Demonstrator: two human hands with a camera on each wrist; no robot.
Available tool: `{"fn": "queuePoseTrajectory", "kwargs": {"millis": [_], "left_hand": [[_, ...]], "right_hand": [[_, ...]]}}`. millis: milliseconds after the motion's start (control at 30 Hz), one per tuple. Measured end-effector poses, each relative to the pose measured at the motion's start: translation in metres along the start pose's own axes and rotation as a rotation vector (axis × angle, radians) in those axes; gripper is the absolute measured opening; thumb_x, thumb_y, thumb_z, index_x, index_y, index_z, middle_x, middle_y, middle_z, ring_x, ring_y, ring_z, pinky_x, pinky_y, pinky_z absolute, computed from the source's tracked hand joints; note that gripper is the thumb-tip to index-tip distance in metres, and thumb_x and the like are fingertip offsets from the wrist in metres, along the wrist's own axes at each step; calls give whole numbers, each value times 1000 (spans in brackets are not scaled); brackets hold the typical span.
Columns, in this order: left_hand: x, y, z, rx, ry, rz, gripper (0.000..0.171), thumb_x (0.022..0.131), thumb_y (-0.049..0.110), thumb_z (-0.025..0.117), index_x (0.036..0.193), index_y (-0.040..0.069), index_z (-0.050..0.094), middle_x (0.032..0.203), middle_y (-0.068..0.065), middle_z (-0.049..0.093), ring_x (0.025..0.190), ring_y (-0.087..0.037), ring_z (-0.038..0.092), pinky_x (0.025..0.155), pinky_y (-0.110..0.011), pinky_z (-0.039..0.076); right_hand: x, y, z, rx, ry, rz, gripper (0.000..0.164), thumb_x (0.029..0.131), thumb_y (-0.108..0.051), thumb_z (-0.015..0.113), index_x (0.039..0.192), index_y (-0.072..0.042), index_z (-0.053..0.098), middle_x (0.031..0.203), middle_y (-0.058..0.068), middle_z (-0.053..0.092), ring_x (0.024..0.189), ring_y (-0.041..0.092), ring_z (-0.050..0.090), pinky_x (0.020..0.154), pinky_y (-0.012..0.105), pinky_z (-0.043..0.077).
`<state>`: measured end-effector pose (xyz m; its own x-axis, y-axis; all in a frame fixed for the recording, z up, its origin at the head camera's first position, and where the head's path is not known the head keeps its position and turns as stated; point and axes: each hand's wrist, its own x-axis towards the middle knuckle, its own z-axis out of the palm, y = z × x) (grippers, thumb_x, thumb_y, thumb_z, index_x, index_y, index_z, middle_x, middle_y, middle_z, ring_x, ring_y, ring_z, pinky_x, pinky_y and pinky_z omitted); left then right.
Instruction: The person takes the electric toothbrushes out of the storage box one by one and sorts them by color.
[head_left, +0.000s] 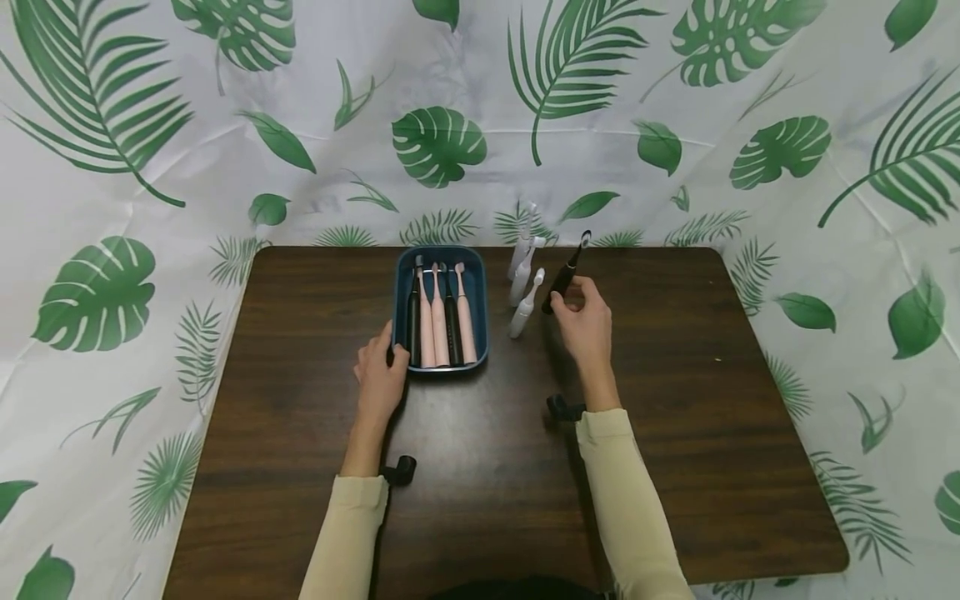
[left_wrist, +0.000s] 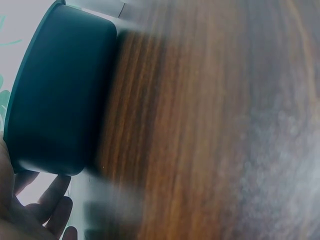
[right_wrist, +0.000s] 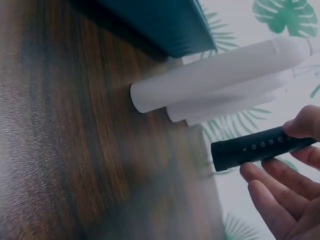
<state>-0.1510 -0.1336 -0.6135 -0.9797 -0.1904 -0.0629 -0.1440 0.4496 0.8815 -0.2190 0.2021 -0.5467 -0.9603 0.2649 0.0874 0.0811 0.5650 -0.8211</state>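
Note:
My left hand (head_left: 380,379) is at the front left corner of a dark blue tray (head_left: 441,371), thumb at the rim and forefinger along the left wall. Inside the tray lie black and pink electric toothbrushes side by side, among them a pink toothbrush (head_left: 465,325). My right hand (head_left: 587,323) pinches a black electric toothbrush (right_wrist: 250,148) by its handle, between thumb and fingers. Its head points up and away, and its base hangs clear of the table in the right wrist view. Beside it stand white electric toothbrushes, the nearest white toothbrush (head_left: 522,317) upright.
The dark wooden table (head_left: 675,467) ends just behind the tray and the white toothbrushes. A white cloth (head_left: 480,192) with green leaves hangs behind and at both sides. Each wrist carries a small black camera, such as the left wrist camera (head_left: 402,471).

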Motion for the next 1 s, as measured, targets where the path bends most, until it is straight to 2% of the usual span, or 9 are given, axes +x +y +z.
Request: {"fn": "queuePoseTrajectory", "kwargs": {"millis": [367,700,1000], "left_hand": [[-1,-2,-1,10,1,-12,61,105,30,49,166,25,45,150,-19,60,138,-41,43,111,-63,24],[1,1,-1,14,0,-11,61,104,31,49,165,27,46,148,-18,61,137,-41,44,111,-63,25],[0,0,-2,6,3,-10,61,105,31,49,166,27,46,148,-18,61,136,-40,44,111,-63,24]], "right_hand": [[35,9,17,-19,-39,-2,38,102,-32,71,137,-17,68,130,13,74,113,33,77,96,54,58],[52,16,28,-27,-10,30,39,102,-31,70,138,-15,68,132,12,76,114,33,77,97,54,57],[57,17,36,-9,9,55,42,102,-34,69,141,-17,67,132,13,77,110,30,79,91,51,58]]}}
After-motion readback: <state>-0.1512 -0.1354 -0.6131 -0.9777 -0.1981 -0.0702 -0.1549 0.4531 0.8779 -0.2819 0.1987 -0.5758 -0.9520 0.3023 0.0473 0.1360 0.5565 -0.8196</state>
